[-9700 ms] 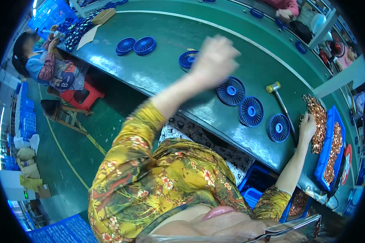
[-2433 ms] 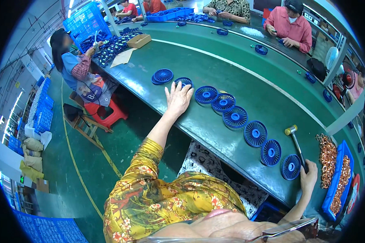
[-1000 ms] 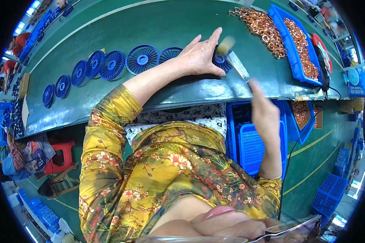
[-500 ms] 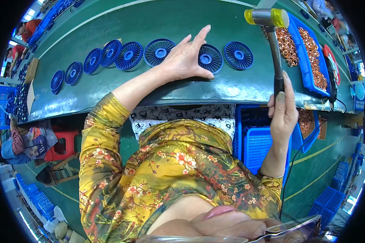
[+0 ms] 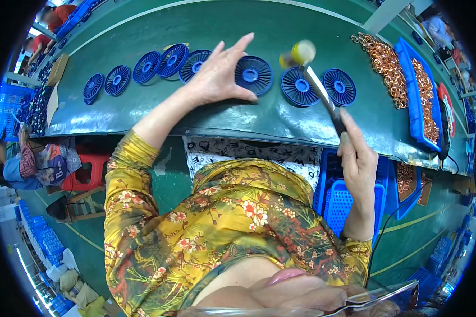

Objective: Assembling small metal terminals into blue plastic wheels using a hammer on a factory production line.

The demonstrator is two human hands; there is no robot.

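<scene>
A row of blue slotted plastic discs (image 5: 300, 87) lies along the green table. My left hand (image 5: 217, 76) is open, fingers spread, its thumb at the lower edge of one blue disc (image 5: 253, 75). It partly covers the disc to the left (image 5: 195, 64). My right hand (image 5: 358, 153) grips the dark handle of a mallet (image 5: 323, 98) with yellow faces. The mallet's head, blurred, is above the second disc from the right; whether it touches anything, I cannot tell.
Copper-coloured rings (image 5: 383, 68) are heaped on the table at right, beside a blue tray (image 5: 407, 68) holding more. Blue crates (image 5: 349, 206) stand below the table edge. A red stool (image 5: 87, 171) and a seated person are at left.
The mallet has swung left and down from its raised position at right. My left hand has moved left along the row by one disc. The whole view has shifted slightly.
</scene>
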